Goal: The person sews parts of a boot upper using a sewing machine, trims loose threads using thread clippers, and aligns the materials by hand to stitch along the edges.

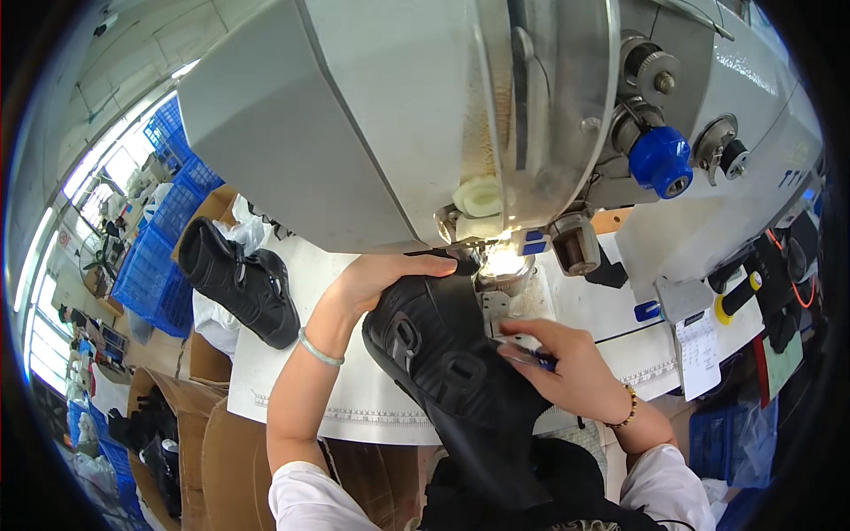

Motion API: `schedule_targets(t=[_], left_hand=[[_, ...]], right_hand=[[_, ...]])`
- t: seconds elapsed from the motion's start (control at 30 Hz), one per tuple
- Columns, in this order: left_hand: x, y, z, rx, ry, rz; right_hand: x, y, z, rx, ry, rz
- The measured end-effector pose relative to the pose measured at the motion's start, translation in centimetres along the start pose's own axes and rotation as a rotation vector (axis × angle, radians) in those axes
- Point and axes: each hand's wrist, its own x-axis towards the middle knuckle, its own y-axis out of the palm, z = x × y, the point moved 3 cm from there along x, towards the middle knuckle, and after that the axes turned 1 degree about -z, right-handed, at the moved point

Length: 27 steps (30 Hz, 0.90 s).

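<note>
A black boot upper [423,329] with strap loops and a buckle-like fitting lies tilted over the table edge, its long shaft hanging toward my lap. My left hand [382,276] grips its far end, thumb along the top, right beside the lit needle area of a grey sewing machine [354,115]. At the boot's right side, my right hand [567,365] is closed around a small metal tool with a blue part, apparently thread snips [524,345]. The fingers cover much of that tool. Its tip is close to the black material; contact cannot be made out.
Another black boot [243,288] stands on the white table [354,380] at left. Beyond it are stacked blue crates [164,252]; cardboard boxes [208,442] sit below. At right are a yellow-ended spool [742,297], a paper slip [698,356] and a blue bin [717,438].
</note>
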Motion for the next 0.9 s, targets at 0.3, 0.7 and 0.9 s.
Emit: schedule_targets(t=[0.3, 0.7, 0.9], left_hand=[[-1.5, 1.8, 1.7, -0.209, 0.105, -0.007], [-3.6, 4.9, 3.4, -0.363, 0.291, -0.197], [-3.7, 5.6, 3.8, -0.419, 0.241, -0.227]], right_hand=[[-2.0, -1.1, -0.3, -0.043, 0.112, -0.031], [-7.6, -12.3, -8.5, -0.23, 0.492, -0.138], [-13.4, -10.7, -11.1, -0.341, 0.646, -0.074]])
